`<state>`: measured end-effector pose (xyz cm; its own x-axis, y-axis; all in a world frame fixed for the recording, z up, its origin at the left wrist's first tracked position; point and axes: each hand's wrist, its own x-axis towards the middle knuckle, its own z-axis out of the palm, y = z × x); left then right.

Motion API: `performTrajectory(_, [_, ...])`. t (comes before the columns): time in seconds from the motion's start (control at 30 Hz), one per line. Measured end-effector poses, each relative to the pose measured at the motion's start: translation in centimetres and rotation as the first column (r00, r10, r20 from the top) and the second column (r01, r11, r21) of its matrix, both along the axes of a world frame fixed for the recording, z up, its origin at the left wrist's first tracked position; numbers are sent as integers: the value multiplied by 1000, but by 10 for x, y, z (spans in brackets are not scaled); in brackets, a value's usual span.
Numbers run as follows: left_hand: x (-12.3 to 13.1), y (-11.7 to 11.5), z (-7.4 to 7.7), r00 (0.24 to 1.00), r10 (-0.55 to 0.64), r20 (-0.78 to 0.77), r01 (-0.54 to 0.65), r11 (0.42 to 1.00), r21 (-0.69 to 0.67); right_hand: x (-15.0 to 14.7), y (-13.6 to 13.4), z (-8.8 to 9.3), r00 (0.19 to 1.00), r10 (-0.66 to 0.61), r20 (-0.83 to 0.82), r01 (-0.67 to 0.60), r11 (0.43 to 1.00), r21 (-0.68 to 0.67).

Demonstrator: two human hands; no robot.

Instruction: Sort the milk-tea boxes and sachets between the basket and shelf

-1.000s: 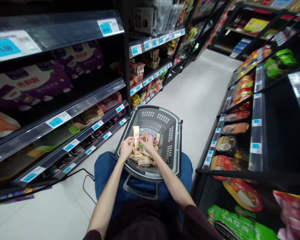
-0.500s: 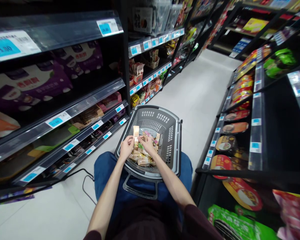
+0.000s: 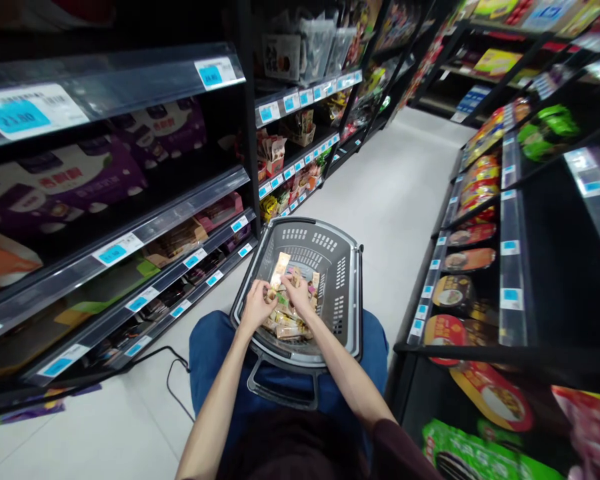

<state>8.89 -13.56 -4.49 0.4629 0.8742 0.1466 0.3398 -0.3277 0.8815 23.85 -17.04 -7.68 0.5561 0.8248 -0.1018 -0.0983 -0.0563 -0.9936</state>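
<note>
A grey shopping basket (image 3: 347,267) rests between my knees, its handle folded toward me. Inside it lie several small wrapped snack packets (image 3: 287,325). Over the basket's left side, a narrow cream snack packet (image 3: 281,267) is held between my two hands, its top end pointing away from me and tilted slightly right. My left hand (image 3: 260,303) pinches it low on its left edge. With fingertips closed on its right edge, my right hand (image 3: 297,295) reaches in from the other side. The lower end of the packet is partly hidden by my fingers.
On the left stands a shelf with purple multipacks (image 3: 60,173) and price tags. Boxed snacks and clear tubs (image 3: 320,47) fill the shelf beyond. Bowls (image 3: 453,292) and bagged food line the right shelf. A black cable (image 3: 173,363) lies on the floor by my left knee.
The held packet has tilted to the right. My left hand has shifted slightly down and right, and my right hand stays near the packet. The view has moved a little.
</note>
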Motion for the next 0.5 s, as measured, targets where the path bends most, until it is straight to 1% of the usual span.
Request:
performTrajectory(0.13, [2,6,-4,1000,26,13,-25,998,-57,-2,2,3,995,42,-86,-41,999,17])
performTrajectory(0.27, [1,8,-8,998,-53,39,58,988,-146,-3,2,6,987,25,-156,-23,1000,10])
performTrajectory(0.37, [0,7,-5,991,-126,41,131,976,-177,-3,1,9,985,-35,-170,36,999,6])
performTrajectory(0.5, [0,7,3,987,-156,29,158,970,-185,-1,3,13,981,-82,-173,84,996,9])
